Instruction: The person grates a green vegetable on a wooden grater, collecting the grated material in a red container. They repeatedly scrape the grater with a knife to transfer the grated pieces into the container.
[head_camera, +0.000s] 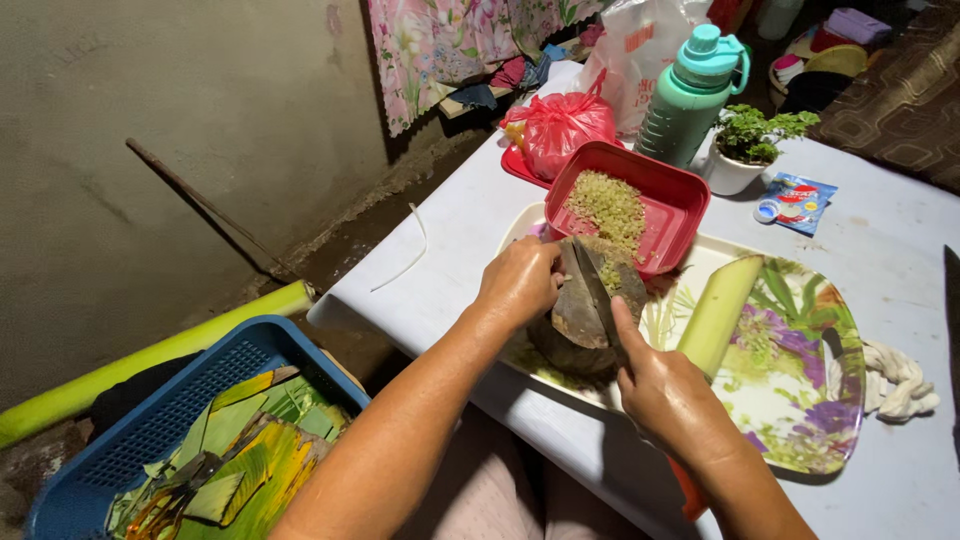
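Now right hand grips knife, blade on wooden block; left hand curled, steadying block on floral tray.

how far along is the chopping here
Done: a heap of chopped green bits lies in the red tub. In hand: the right hand works a knife on a round wooden block, the left hand steadying beside the blade. Left: a pale green stalk lies uncut on the flowered tray.
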